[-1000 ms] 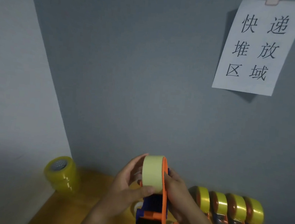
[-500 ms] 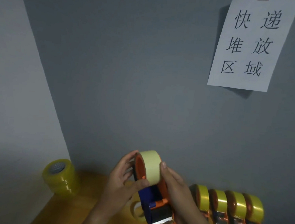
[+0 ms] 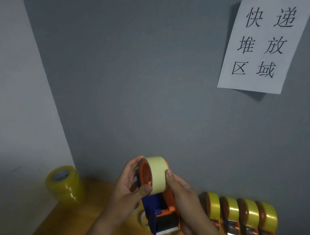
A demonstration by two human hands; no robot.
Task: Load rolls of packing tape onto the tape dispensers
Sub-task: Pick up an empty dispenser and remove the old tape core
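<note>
Two hands held a tape dispenser with a pale roll, low centre of the frame.

The wooden surface ran off the bottom edge. On it, lower left, stood a stack of clear tape rolls; lower right, a row of four loaded dispensers, with more orange parts cut off below. The orange-and-blue tape dispenser carried the pale yellow tape roll. The left hand curled round the roll's left side, thumb on its face; the right hand gripped the dispenser, hiding its right side, thumb against the roll.
</note>
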